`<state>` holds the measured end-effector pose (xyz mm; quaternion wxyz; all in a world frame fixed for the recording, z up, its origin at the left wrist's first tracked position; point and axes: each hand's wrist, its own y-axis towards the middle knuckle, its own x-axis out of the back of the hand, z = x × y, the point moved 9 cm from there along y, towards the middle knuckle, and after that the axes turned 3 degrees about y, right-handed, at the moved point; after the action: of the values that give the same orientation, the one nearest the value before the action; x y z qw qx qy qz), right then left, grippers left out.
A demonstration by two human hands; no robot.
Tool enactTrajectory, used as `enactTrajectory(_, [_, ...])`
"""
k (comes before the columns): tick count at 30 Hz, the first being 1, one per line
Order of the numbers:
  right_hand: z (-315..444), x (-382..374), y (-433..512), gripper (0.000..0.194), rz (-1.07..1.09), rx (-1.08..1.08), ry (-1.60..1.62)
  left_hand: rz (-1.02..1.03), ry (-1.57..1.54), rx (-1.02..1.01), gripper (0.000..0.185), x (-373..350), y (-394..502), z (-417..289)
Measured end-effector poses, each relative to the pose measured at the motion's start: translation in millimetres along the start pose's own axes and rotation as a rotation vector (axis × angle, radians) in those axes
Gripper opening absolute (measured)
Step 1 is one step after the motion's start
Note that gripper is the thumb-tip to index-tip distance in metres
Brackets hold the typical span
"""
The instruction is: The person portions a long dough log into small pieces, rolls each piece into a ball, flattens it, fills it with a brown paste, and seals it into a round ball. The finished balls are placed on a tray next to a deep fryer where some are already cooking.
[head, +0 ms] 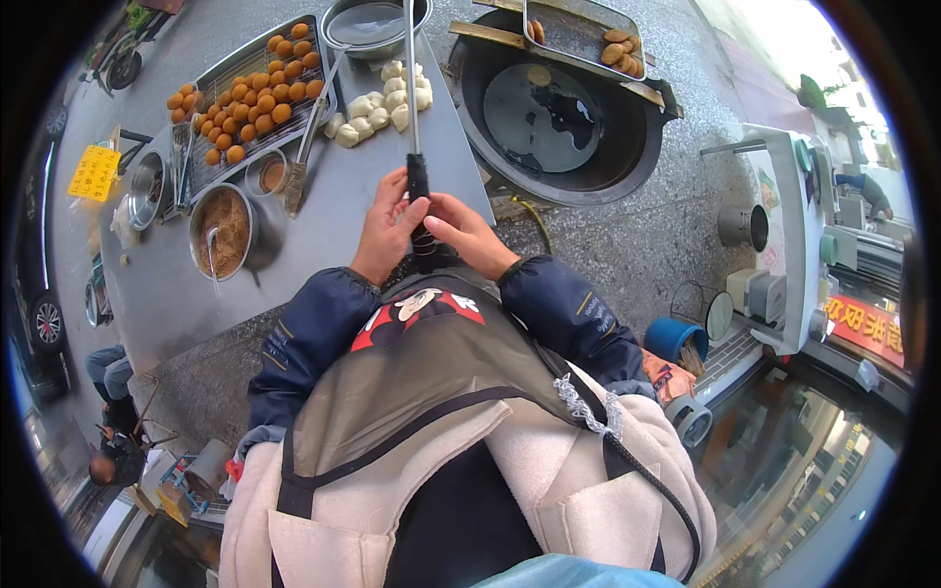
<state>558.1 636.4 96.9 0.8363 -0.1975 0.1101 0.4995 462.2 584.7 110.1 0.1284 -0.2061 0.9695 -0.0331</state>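
A long metal rod with a black grip [417,176] stands in front of my body, its far end running out of the top of the view. My left hand [390,224] is closed on the grip from the left, its thumb lying across the front. From the other side my right hand [470,231] meets it, thumb tip at the grip and fingers partly hidden behind. Beyond the hands, pale dough pieces [360,117] lie in groups on a metal table [331,198]. A flat-bladed metal spatula [312,132] rests to their left.
Left on the table are a wire rack of fried balls [250,106], a bowl of brown powder with a spoon [224,228] and a small cup [266,173]. A metal basin [367,29] stands behind. At right, a large wok of oil [544,117] carries a tray [581,44] across its rim.
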Motion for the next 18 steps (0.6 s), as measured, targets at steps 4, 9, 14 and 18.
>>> enactTrajectory(4, [9,45,-69,0.045,-0.242,0.023,0.023,0.363,0.219,-0.001,0.046,-85,5,21])
enactTrajectory(9, [-15,153,-142,0.016,-0.55,-0.168,-0.073,0.21,0.194,0.224,0.046,-71,5,55])
enactTrajectory(14, [-41,284,-98,0.008,-0.648,-0.172,-0.093,-0.182,0.292,0.365,0.033,10,-19,70])
enactTrajectory(18, [-42,384,-30,0.012,-0.752,-0.18,-0.25,-0.451,0.293,0.485,0.031,35,-55,85])
